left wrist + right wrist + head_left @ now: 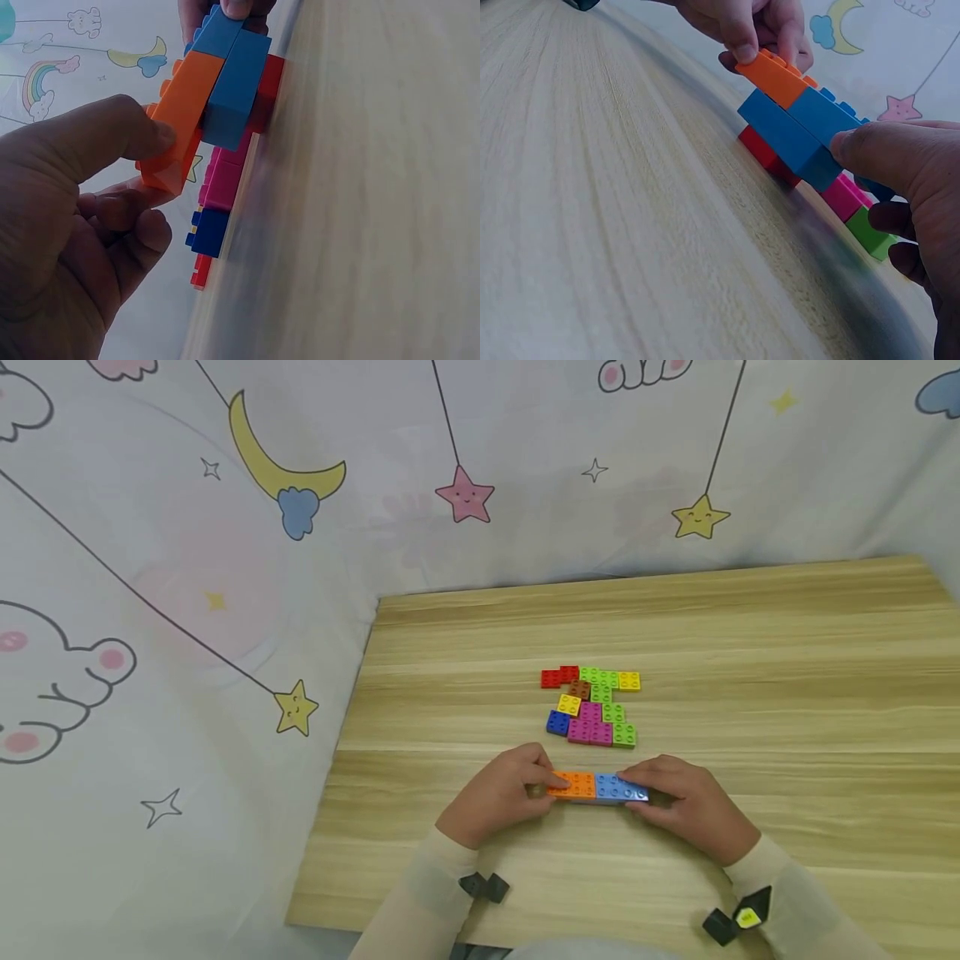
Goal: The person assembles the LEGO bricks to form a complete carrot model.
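Cream sleeves (438,889) with small black blocks (497,888) at the wrists came in over the near table edge. Left hand (498,797) pinched the left end of a rectangular orange plastic brick (576,785), thumb on the near side, fingers beyond. Right hand (697,806) held the right end of a rectangular light-blue plastic brick (621,787), thumb likewise on the near face. The two sat end to end, studs up, forming one straight bar just in front of the person, between the hands. Under their join lay a lower blue plastic brick (787,142), shorter than the bar, so both ends overhung; below that, a red plastic brick (761,150) near the tabletop. Whether the layers were fully pressed together, cannot tell.

Just beyond, well within the edges, a flat patchwork of studded plastic bricks (591,712) in red, lime, yellow, brown, magenta and dark blue lay on the pale wood-grain table (765,652). Room sideways: table surface ran wider past the right hand; left edge lay closer. Far edge met a white cloth (390,427) printed with stars and a moon.
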